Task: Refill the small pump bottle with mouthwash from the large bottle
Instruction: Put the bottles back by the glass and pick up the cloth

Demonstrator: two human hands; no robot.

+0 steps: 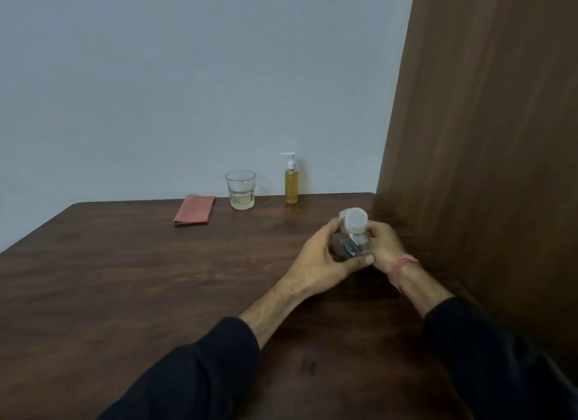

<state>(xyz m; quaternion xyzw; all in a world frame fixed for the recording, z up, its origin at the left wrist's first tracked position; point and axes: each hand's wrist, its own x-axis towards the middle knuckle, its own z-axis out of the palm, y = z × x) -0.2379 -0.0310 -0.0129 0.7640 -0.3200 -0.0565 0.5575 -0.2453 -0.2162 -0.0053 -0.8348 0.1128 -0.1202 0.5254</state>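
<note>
Both hands, left hand and right hand, curl around the upright large bottle, its cap seemingly closed, pump bottle well behind.

two hands: left hand, right hand. two bottles: one large bottle with a white cap, one pump bottle of yellow liquid. one glass. one folded red cloth. one wristband. one worktop.
</note>
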